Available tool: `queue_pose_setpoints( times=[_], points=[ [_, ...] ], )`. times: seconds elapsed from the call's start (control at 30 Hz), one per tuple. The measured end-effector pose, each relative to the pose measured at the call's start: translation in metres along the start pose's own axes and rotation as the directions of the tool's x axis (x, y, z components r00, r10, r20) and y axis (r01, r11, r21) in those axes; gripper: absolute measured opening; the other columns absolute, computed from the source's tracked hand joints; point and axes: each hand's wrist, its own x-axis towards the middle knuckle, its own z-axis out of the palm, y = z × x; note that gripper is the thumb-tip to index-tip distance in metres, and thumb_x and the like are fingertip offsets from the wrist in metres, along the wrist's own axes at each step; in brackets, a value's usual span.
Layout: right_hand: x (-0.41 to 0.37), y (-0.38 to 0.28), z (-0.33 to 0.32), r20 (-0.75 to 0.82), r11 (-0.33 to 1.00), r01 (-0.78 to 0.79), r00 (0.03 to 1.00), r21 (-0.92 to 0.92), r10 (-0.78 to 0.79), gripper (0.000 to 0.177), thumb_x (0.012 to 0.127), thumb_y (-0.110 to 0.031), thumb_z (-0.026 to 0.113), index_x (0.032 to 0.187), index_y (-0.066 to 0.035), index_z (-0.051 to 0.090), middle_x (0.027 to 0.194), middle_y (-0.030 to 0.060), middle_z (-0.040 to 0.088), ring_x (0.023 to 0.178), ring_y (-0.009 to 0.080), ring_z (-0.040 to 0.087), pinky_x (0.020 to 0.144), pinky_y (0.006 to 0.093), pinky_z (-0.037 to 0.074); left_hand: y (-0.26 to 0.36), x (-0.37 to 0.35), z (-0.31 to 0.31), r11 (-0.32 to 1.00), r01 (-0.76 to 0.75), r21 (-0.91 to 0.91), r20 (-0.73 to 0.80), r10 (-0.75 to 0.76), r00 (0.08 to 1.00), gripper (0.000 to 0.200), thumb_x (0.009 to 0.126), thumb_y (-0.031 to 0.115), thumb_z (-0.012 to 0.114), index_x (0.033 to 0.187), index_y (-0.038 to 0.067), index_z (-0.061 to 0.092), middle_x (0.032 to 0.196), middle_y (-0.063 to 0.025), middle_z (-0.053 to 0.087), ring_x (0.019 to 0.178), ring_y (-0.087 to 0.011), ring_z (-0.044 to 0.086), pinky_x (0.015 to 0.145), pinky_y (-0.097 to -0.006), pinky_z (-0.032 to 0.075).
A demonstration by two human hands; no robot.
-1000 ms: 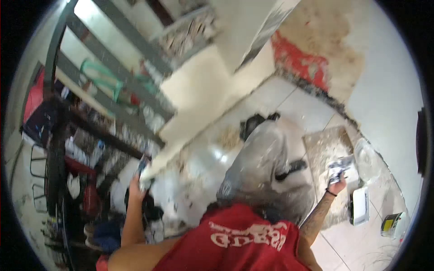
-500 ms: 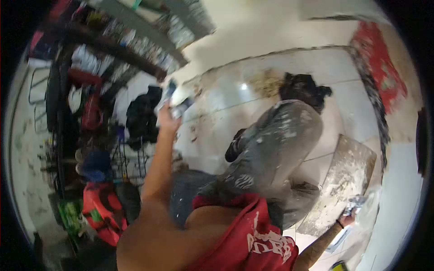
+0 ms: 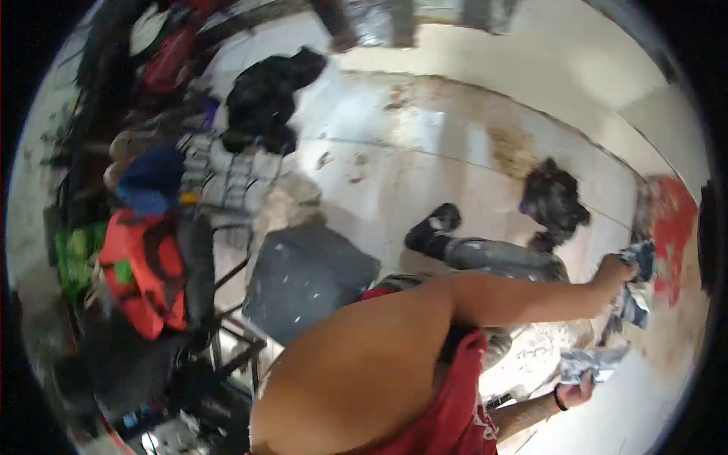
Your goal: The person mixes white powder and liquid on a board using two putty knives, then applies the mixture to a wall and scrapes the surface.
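My left hand (image 3: 611,276) reaches across to the right, its fingers closed on a crumpled dark-and-whitish piece (image 3: 636,306), perhaps cloth or plastic; blur hides its kind. Just below it, my right hand (image 3: 578,391), with a black band at the wrist, grips a silvery-grey crinkled sheet (image 3: 594,365). The two held pieces are close together, beside the wall. Under my arms lies a whitish, smeared board (image 3: 531,356). My bent leg in dusty grey trousers (image 3: 504,258) shows beyond the left arm.
A black crumpled bag (image 3: 553,201) lies on the tiled floor near sandy debris (image 3: 512,149). To the left stand a grey-topped stool (image 3: 307,280), an orange-red bag (image 3: 148,273) and a dark cloth heap (image 3: 265,102). Red-patched wall (image 3: 675,235) borders the right.
My left hand has swung from the upper left across to the right, still holding its crumpled piece, and is now near my right hand. The view has turned and shifted.
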Motion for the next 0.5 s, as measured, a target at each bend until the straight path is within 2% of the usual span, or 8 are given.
queue_pose_setpoints(
  times=[0.07, 0.1, 0.23, 0.27, 0.33, 0.4, 0.43, 0.5],
  points=[
    [-0.001, -0.018, 0.004, -0.029, 0.910, -0.356, 0.929, 0.211, 0.370, 0.044, 0.083, -0.015, 0.054, 0.119, 0.008, 0.046, 0.111, 0.0270, 0.055, 0.097, 0.0355, 0.057, 0.087, 0.0487, 0.045, -0.020, 0.011, -0.003, 0.988, 0.104, -0.118, 0.177, -0.082, 0.981, 0.024, 0.079, 0.022, 0.060, 0.095, 0.003, 0.061, 0.086, -0.0046, 0.058, 0.072, -0.0167, 0.053, 0.067, -0.0344, 0.044],
    [0.001, -0.033, 0.004, 0.006, 0.591, -0.491, 0.772, 0.640, 0.635, 0.047, 0.080, -0.009, 0.052, 0.123, 0.007, 0.042, 0.114, 0.0246, 0.054, 0.099, 0.0340, 0.056, 0.089, 0.0487, 0.045, 0.002, 0.008, -0.005, 0.943, 0.315, -0.112, 0.118, -0.302, 0.946, 0.025, 0.081, 0.021, 0.060, 0.097, 0.002, 0.059, 0.088, -0.0065, 0.059, 0.073, -0.0195, 0.056, 0.069, -0.0368, 0.047],
    [0.009, -0.078, 0.002, 0.102, -0.170, 0.020, 0.727, 0.985, 0.679, 0.056, 0.076, 0.000, 0.050, 0.131, 0.006, 0.036, 0.119, 0.0204, 0.052, 0.107, 0.0313, 0.053, 0.095, 0.0502, 0.041, 0.092, 0.020, -0.050, 0.884, 0.287, -0.368, 0.060, -0.285, 0.957, 0.018, 0.085, 0.012, 0.060, 0.100, 0.004, 0.056, 0.097, -0.0082, 0.060, 0.086, -0.0210, 0.058, 0.084, -0.0337, 0.047],
    [0.003, -0.089, -0.008, -0.032, 0.080, -0.045, 0.644, 0.996, 0.765, 0.055, 0.077, -0.001, 0.051, 0.131, 0.004, 0.038, 0.124, 0.0208, 0.051, 0.112, 0.0318, 0.050, 0.100, 0.0510, 0.036, 0.103, 0.039, -0.070, 0.912, 0.201, -0.357, 0.134, -0.163, 0.977, 0.017, 0.086, 0.012, 0.057, 0.101, 0.004, 0.056, 0.096, -0.0079, 0.060, 0.086, -0.0208, 0.059, 0.083, -0.0340, 0.048],
    [-0.002, -0.103, -0.003, -0.528, 0.536, -0.003, -0.173, 0.845, 0.832, 0.054, 0.078, -0.004, 0.052, 0.131, 0.003, 0.039, 0.129, 0.0203, 0.047, 0.118, 0.0326, 0.046, 0.104, 0.0510, 0.031, 0.158, 0.053, -0.094, 0.909, 0.107, -0.403, 0.149, -0.050, 0.988, 0.017, 0.087, 0.013, 0.056, 0.101, 0.004, 0.056, 0.096, -0.0074, 0.061, 0.089, -0.0208, 0.059, 0.084, -0.0362, 0.049],
    [-0.083, -0.091, -0.022, -0.336, 0.534, -0.361, 0.484, 0.764, 0.808, 0.052, 0.081, -0.007, 0.052, 0.131, 0.002, 0.040, 0.132, 0.0188, 0.046, 0.120, 0.0314, 0.045, 0.107, 0.0481, 0.029, 0.201, 0.072, -0.129, 0.960, 0.015, -0.280, 0.065, 0.003, 0.998, 0.016, 0.087, 0.014, 0.055, 0.100, 0.004, 0.057, 0.096, -0.0079, 0.061, 0.092, -0.0218, 0.060, 0.085, -0.0384, 0.049],
    [-0.068, -0.097, -0.012, -0.181, 0.261, -0.148, 0.410, 0.954, 0.894, 0.051, 0.082, -0.007, 0.053, 0.131, 0.002, 0.041, 0.131, 0.0178, 0.047, 0.122, 0.0296, 0.045, 0.108, 0.0445, 0.029, 0.213, 0.078, -0.146, 0.970, -0.018, -0.242, 0.027, 0.025, 0.999, 0.018, 0.087, 0.016, 0.057, 0.101, 0.004, 0.057, 0.095, -0.0068, 0.062, 0.087, -0.0206, 0.060, 0.081, -0.0359, 0.050],
    [-0.072, -0.078, 0.002, -0.179, 0.202, -0.365, 0.094, 0.909, 0.979, 0.048, 0.083, -0.004, 0.053, 0.130, 0.002, 0.043, 0.128, 0.0166, 0.050, 0.119, 0.0277, 0.047, 0.105, 0.0411, 0.033, 0.242, 0.102, -0.209, 0.986, -0.088, -0.141, -0.102, 0.074, 0.992, 0.022, 0.087, 0.018, 0.058, 0.104, 0.005, 0.058, 0.096, -0.0061, 0.062, 0.082, -0.0205, 0.062, 0.078, -0.0348, 0.051]
  ],
)
